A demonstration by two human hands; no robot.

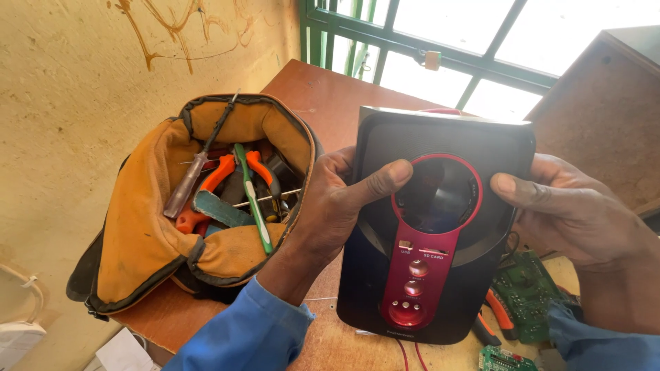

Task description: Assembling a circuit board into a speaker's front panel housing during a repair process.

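Note:
A black speaker front panel (440, 137) with a red centre strip, a round opening and red knobs is held upright above the wooden table (323, 96). My left hand (337, 203) grips its left edge, thumb lying across the front by the round opening. My right hand (570, 206) grips the right edge, thumb on the front. Both arms wear blue sleeves.
An open orange tool bag (137, 240) at the left holds screwdrivers, orange-handled pliers and a green toothbrush. Green circuit boards (526, 288), orange-handled pliers (500, 312) and red wires lie at the lower right. A brown board box (605, 103) stands at the right, a green-barred window behind.

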